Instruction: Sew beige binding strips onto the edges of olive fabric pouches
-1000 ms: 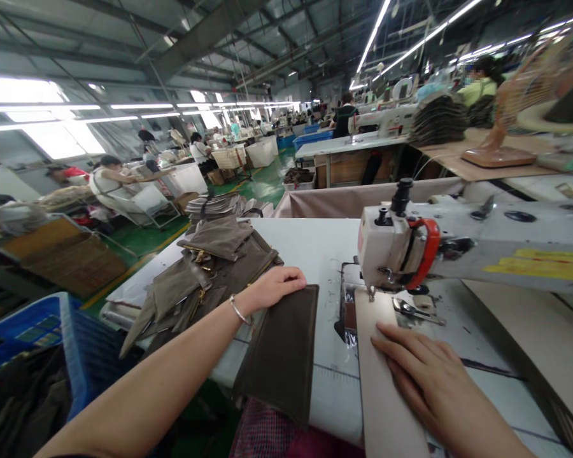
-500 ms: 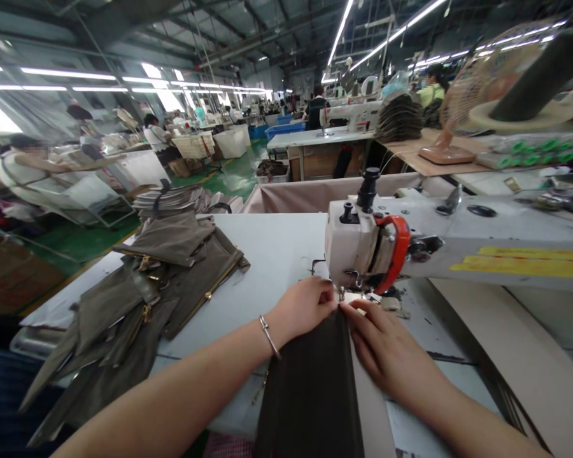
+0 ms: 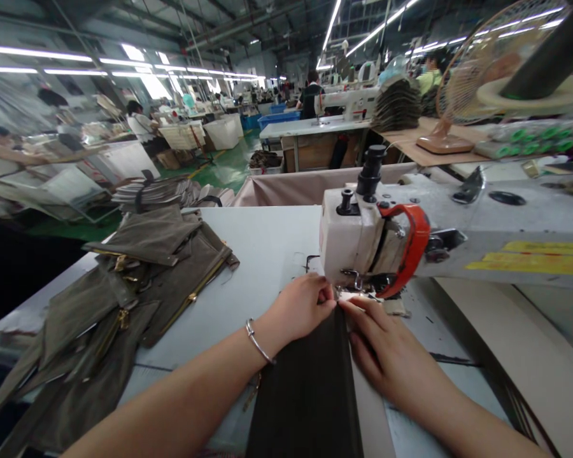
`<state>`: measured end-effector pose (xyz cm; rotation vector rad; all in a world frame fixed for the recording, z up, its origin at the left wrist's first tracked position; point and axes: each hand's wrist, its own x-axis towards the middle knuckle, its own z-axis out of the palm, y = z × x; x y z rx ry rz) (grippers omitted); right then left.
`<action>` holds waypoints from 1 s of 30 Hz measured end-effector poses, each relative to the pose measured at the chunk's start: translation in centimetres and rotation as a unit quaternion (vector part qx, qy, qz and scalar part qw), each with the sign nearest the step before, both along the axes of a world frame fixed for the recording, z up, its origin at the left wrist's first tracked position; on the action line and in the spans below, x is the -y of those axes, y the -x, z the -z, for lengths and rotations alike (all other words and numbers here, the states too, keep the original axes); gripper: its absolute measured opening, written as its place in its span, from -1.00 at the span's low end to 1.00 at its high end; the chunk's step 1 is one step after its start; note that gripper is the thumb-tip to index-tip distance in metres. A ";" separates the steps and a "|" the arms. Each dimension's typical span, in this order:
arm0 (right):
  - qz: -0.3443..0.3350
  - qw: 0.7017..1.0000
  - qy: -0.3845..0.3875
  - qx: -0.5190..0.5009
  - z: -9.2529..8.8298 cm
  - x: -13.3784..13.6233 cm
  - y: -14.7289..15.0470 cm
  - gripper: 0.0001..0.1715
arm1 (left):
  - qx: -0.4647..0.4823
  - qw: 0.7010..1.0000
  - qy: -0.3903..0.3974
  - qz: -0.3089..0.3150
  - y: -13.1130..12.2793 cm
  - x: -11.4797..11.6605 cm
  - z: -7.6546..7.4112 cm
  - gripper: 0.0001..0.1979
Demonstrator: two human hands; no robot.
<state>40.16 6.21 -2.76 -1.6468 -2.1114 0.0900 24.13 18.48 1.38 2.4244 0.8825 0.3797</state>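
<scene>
A long dark fabric panel [image 3: 308, 394] runs from the front edge up to the needle area of a white sewing machine [image 3: 346, 238]. My left hand [image 3: 302, 308], with a silver bangle on the wrist, pinches the panel's far end just left of the presser foot. Close beside it, my right hand [image 3: 386, 337] has thumb and fingertips pressed together on the panel's right edge. A pale strip of material [image 3: 368, 401] shows along that edge, under the right hand. The needle tip and the exact edge between the fingertips are hidden.
Grey-brown fabric pieces with brass zippers [image 3: 138, 280] lie heaped on the left of the table [image 3: 258, 235]. An orange guard [image 3: 413, 251] fronts the machine head. Behind stand a pink-lined bin [image 3: 291, 189], a fan [image 3: 446, 137] and co-workers at other tables.
My view has shifted slightly, so the heap sits further left and the machine looks a little larger. Both hands keep nearly the same place and hold by the needle.
</scene>
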 end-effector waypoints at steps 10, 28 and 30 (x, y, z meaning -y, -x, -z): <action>-0.002 1.000 0.016 -0.010 -0.1 0.0 0.0 -0.42 | 0.021 0.999 -0.015 -0.033 -0.6 -0.4 0.4 -0.96; -0.033 0.999 0.000 -0.009 -1.0 0.4 -0.5 -0.54 | -0.064 0.983 -0.172 0.016 0.7 1.7 -0.6 -0.86; -0.043 0.999 0.015 -0.004 -1.2 1.3 -0.5 -0.52 | -0.100 0.969 -0.202 0.099 2.4 4.5 -1.8 -0.77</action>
